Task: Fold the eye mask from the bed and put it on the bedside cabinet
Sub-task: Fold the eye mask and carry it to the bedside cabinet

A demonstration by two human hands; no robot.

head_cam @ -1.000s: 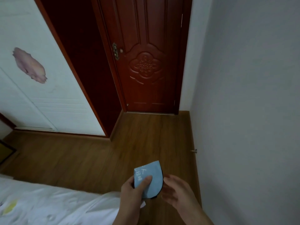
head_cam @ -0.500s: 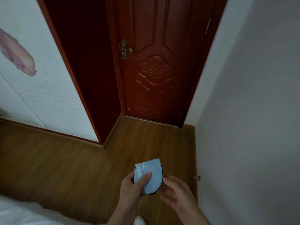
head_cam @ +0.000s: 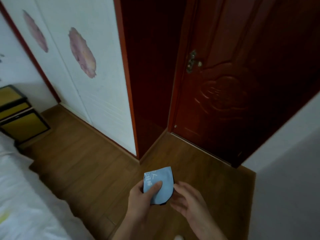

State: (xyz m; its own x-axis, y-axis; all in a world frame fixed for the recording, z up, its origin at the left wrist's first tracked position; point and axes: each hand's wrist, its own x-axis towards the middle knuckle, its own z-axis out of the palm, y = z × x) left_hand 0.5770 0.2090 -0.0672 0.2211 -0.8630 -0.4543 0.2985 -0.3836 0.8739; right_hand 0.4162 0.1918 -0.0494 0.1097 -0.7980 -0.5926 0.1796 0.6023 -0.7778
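I can make out white printing on the light blue eye mask [head_cam: 161,181], along its left edge just above the thumb of the left hand [head_cam: 143,196]. The characters are too small and blurred for me to read.

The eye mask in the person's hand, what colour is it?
Light blue with small white print and a dark edge, seen in the head view: eye mask.
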